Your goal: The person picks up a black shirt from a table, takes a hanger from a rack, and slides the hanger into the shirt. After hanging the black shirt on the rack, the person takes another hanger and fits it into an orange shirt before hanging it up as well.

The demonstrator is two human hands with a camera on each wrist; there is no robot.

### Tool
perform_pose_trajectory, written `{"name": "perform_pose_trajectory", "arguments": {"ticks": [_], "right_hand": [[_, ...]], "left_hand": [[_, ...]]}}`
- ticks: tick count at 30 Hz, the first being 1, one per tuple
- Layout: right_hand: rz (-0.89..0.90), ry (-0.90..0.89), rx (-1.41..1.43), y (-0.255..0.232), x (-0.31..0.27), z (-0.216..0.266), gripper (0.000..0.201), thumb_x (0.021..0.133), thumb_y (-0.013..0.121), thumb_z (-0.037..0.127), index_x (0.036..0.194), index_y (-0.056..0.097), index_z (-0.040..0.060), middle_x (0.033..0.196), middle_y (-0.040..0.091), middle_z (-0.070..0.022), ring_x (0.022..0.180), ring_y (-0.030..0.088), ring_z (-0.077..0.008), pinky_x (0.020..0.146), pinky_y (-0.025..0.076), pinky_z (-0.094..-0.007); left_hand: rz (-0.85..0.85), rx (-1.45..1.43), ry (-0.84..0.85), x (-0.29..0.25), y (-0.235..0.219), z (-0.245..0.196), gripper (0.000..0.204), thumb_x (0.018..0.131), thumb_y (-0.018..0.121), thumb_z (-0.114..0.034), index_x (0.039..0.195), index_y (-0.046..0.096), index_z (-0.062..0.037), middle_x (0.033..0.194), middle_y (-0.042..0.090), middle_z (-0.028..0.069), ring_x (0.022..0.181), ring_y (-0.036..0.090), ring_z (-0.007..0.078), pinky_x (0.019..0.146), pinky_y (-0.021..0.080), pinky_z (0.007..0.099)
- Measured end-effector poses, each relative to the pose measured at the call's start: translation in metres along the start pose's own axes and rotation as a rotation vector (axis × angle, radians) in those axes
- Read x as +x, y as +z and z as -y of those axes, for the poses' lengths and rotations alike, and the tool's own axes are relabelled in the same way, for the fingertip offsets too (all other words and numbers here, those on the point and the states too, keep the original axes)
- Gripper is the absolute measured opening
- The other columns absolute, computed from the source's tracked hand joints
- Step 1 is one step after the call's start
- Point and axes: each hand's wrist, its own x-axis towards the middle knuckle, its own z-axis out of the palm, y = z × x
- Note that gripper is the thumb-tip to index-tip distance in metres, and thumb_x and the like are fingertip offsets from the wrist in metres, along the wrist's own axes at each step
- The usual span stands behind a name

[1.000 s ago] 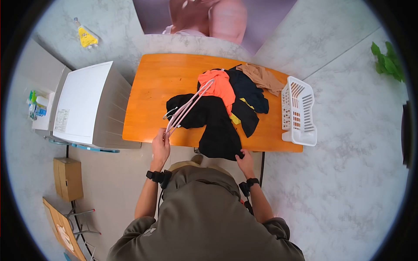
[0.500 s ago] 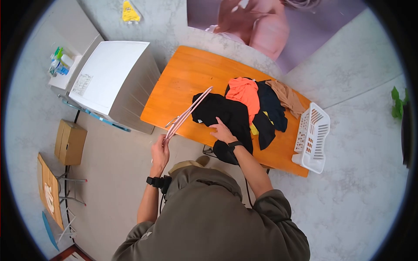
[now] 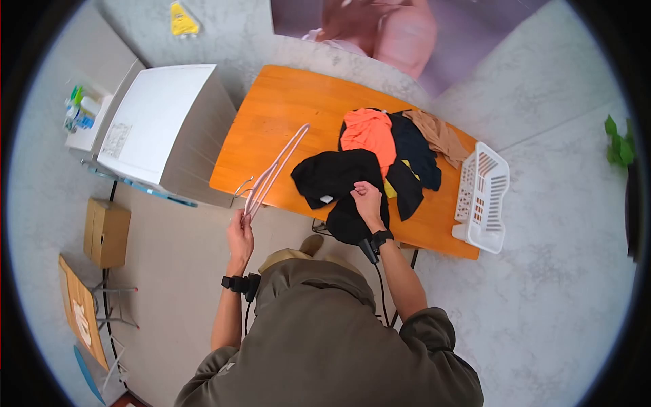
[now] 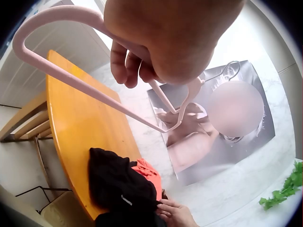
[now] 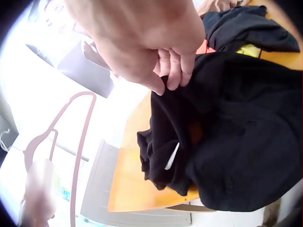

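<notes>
Standing well to the left of the left fingers is a boxy, white-topped cabinet (image 3: 159, 112), near the left end of an orange-brown wooden table (image 3: 261, 112). The left hand (image 3: 240, 237) is closed round one side of a pale pink clothes hanger (image 4: 90, 90) with a metal hook (image 4: 232, 71); the hanger slants away beyond those fingers, raised above the table, with the hook to its left. Right of the hanger and apart from it, a bunched black cloth garment (image 3: 332, 173) lies between the two hands and reaches under the right fingers, its lower part hanging past the near table edge; a small white label (image 3: 327, 199) shows just left of the right fingers. The right hand (image 3: 368, 202) pinches the black cloth between thumb and fingers, drawing up a fold. Just beyond the right fingers sits a coral-orange cloth garment (image 3: 369, 136), with a bit of yellow cloth (image 3: 390, 190) to their right. Farther right come a dark navy cloth garment (image 3: 418, 144), a crumpled tan cloth garment (image 3: 437, 138) and, near the table's right end, a white slotted plastic basket (image 3: 477, 239).
</notes>
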Motion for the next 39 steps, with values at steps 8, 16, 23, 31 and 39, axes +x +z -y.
{"name": "perform_pose_trajectory", "arguments": {"ticks": [8,16,23,31,39], "right_hand": [[0.087,-0.004,-0.204,-0.038,-0.044,-0.041,0.018,0.081,0.059,0.004,0.097,0.069,0.0054,0.088,0.062,-0.0186,0.080,0.062,-0.0291,0.075,0.050,-0.0358],[0.123,0.187,0.580,-0.068,-0.040,0.008,0.014,0.093,0.047,0.008,0.099,0.060,0.0061,0.077,0.046,0.0039,0.063,0.043,-0.0047,0.054,0.041,-0.0217],[-0.099,0.084,0.778,-0.118,-0.045,0.093,0.015,0.096,0.045,0.005,0.098,0.060,0.0059,0.090,0.056,0.0012,0.064,0.046,-0.0036,0.057,0.037,-0.0182],[-0.460,0.015,1.020,-0.144,-0.092,0.121,0.015,0.099,0.038,0.007,0.103,0.053,0.0086,0.114,0.057,-0.0035,0.089,0.053,-0.0062,0.072,0.047,-0.0216],[-0.824,-0.002,1.101,-0.161,-0.168,0.116,0.015,0.101,0.036,0.010,0.105,0.050,0.0090,0.116,0.054,-0.0073,0.102,0.057,-0.0146,0.078,0.052,-0.0267]], "left_hand": [[0.077,-0.042,0.143,0.026,0.041,-0.038,0.011,0.096,0.050,-0.010,0.096,0.053,0.0000,0.060,0.043,0.0066,0.055,0.040,0.0140,0.051,0.036,0.0296],[0.148,-0.112,0.189,0.025,0.081,-0.052,0.021,0.090,0.059,-0.011,0.109,0.053,-0.0018,0.065,0.045,0.0075,0.056,0.042,0.0160,0.051,0.038,0.0303],[0.402,-0.372,0.398,0.020,0.119,-0.084,0.048,0.080,0.073,-0.010,0.120,0.046,-0.0020,0.089,0.043,0.0039,0.075,0.044,0.0135,0.065,0.041,0.0255],[0.689,-0.420,0.689,0.024,0.133,-0.134,0.063,0.066,0.083,-0.039,0.107,0.053,-0.0022,0.095,0.044,0.0093,0.085,0.047,0.0253,0.077,0.041,0.0341],[0.862,-0.263,0.857,-0.028,0.139,-0.182,0.067,0.056,0.087,-0.040,0.105,0.058,-0.0045,0.102,0.047,0.0121,0.088,0.054,0.0306,0.072,0.047,0.0367]]}}
